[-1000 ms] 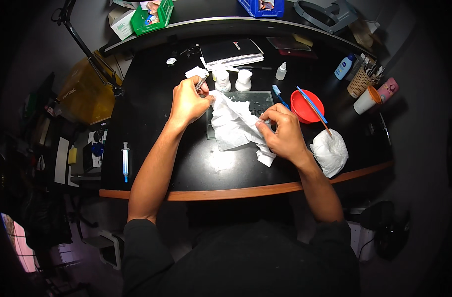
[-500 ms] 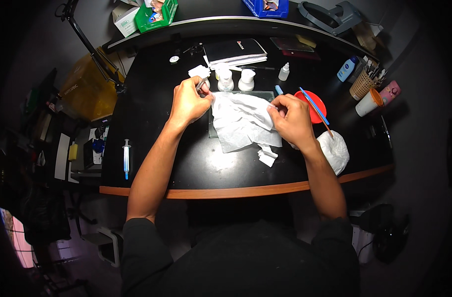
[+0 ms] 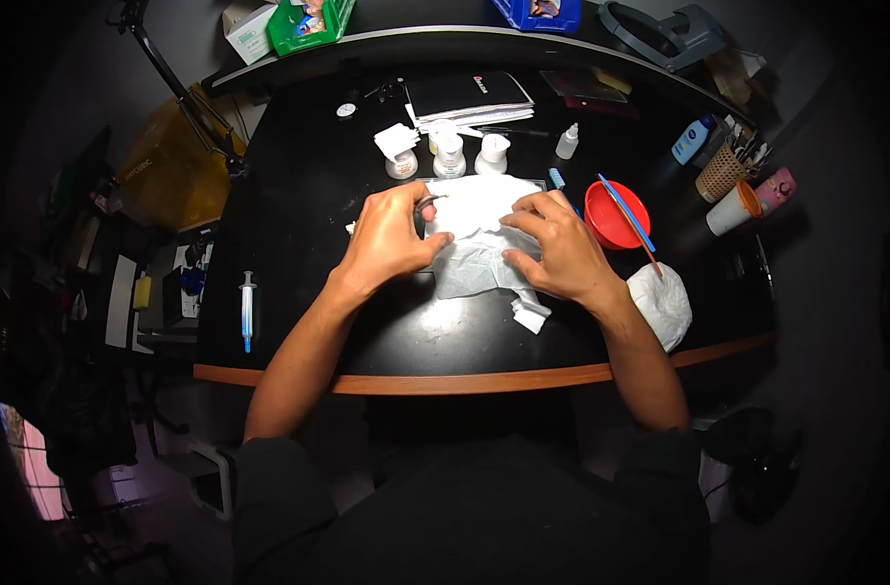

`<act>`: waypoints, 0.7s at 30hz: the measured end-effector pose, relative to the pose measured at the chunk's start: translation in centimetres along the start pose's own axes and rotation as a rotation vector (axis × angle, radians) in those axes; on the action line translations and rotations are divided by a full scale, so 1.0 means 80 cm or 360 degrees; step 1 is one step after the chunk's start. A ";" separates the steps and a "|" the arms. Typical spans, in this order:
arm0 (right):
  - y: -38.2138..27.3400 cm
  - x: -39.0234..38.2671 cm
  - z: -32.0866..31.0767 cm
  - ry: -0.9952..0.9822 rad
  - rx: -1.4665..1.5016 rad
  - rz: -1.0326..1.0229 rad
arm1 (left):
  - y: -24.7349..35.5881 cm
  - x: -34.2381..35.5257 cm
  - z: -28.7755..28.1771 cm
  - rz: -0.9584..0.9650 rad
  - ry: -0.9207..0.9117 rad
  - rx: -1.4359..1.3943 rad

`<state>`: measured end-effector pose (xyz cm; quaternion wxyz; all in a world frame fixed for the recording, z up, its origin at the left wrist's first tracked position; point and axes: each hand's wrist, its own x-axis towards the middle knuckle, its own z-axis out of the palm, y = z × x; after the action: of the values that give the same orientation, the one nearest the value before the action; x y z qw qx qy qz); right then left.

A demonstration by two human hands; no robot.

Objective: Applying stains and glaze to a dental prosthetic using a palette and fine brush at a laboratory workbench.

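A white tissue [image 3: 476, 273] lies rumpled over a glass slab [image 3: 536, 183], which shows only at its edges. My left hand [image 3: 386, 239] is at the tissue's left side, thumb stretched toward it. A thin dark metal tool [image 3: 427, 201] sticks out from its curled fingers; its exact kind is unclear. On the tissue's right side rests my right hand [image 3: 565, 249], fingers and thumb apart, touching the tissue with nothing gripped. A small folded piece of white paper [image 3: 530, 316] is just below the tissue. Just beyond it stand white jars [image 3: 449, 156], one with folded paper [image 3: 396, 140] on top.
To the right are a red bowl [image 3: 613, 226] with a blue stick [image 3: 624, 208] across it, a white wad [image 3: 661, 307], a dropper bottle [image 3: 568, 142] and a pen basket [image 3: 722, 172]. A syringe [image 3: 247, 310] lies left. Notebooks [image 3: 469, 97] lie at the back.
The tissue, held up between both hands before, now lies lower over the slab. My right hand has opened from its pinch, and both hands have come down and closer together.
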<state>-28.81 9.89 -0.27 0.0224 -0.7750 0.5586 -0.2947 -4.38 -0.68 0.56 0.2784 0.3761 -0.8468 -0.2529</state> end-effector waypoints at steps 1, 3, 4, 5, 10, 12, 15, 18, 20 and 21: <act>0.000 -0.001 0.002 -0.0028 -0.0046 -0.0053 | 0.001 -0.001 0.004 0.0117 -0.0018 0.0013; 0.006 -0.004 0.007 -0.0106 -0.0116 -0.0040 | 0.000 -0.001 0.008 0.0110 -0.0086 0.0052; 0.003 -0.005 0.007 -0.0152 -0.0169 0.0019 | 0.000 -0.002 0.007 0.0088 -0.0160 0.0095; 0.000 -0.007 0.008 -0.0199 -0.0223 0.0077 | -0.001 -0.003 0.006 0.0066 -0.0234 0.0137; -0.006 -0.009 0.013 -0.0271 -0.0325 0.0207 | -0.006 -0.002 0.003 -0.0090 -0.0286 0.0192; -0.007 -0.009 0.015 -0.0240 -0.0339 0.0223 | -0.009 -0.003 0.004 -0.0119 -0.0301 0.0208; -0.007 -0.009 0.016 -0.0224 -0.0395 0.0200 | -0.017 -0.007 0.004 0.0061 -0.0246 0.0198; -0.007 -0.007 0.016 -0.0239 -0.0371 0.0230 | -0.020 -0.012 0.003 0.0293 -0.0266 0.0308; -0.007 -0.006 0.014 -0.0267 -0.0371 0.0252 | -0.023 -0.013 0.005 0.0278 -0.0282 0.0308; -0.006 -0.005 0.014 -0.0268 -0.0371 0.0249 | -0.022 -0.012 0.004 0.0276 -0.0280 0.0307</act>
<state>-27.93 10.08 -1.21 0.0019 -0.7484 0.6438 -0.1591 -3.16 -0.88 -1.11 0.1866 0.3029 -0.9176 -0.1771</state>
